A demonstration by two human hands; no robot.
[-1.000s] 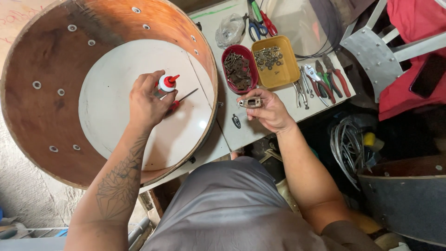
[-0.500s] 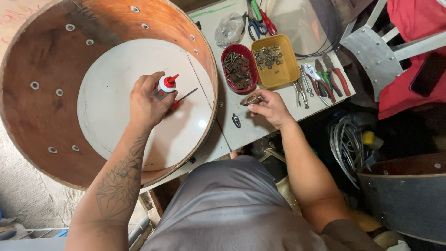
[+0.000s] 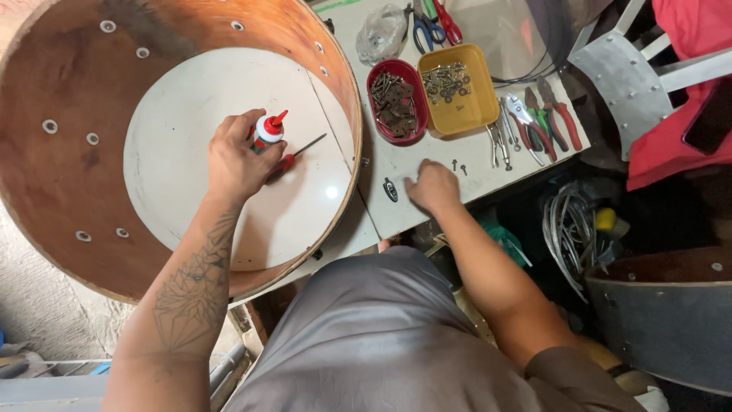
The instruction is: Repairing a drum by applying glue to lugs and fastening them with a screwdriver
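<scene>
Since a second ago our right hand (image 3: 431,185) has let go of the small metal piece it was holding up and has dropped flat onto the desk (image 3: 473,164), fingers spread over the pale surface just beside a dark little fitting (image 3: 390,189). Whether anything lies under the palm we cannot tell. Our left hand (image 3: 238,156) has hardly shifted: its grip is closed around the small white glue bottle (image 3: 267,130) with the red nozzle, upright inside the big wooden drum shell (image 3: 46,175), over the white round head (image 3: 175,168). A red-handled screwdriver (image 3: 293,156) lies partly under that hand, its shaft poking out toward the shell wall.

So we judge we're in the fetching step: glue ready in the left, the right feeling for hardware. Two tiny bits (image 3: 457,165) sit just above the right hand, and the red tray (image 3: 396,101) of dark screws and the yellow tray (image 3: 457,95) of brighter parts stand a little further up, with pliers (image 3: 534,126) to their right. Next, we reckon, calls for a fine pinch on one small piece, lifted cleanly and carried across into the shell without tipping the bottle.
</scene>
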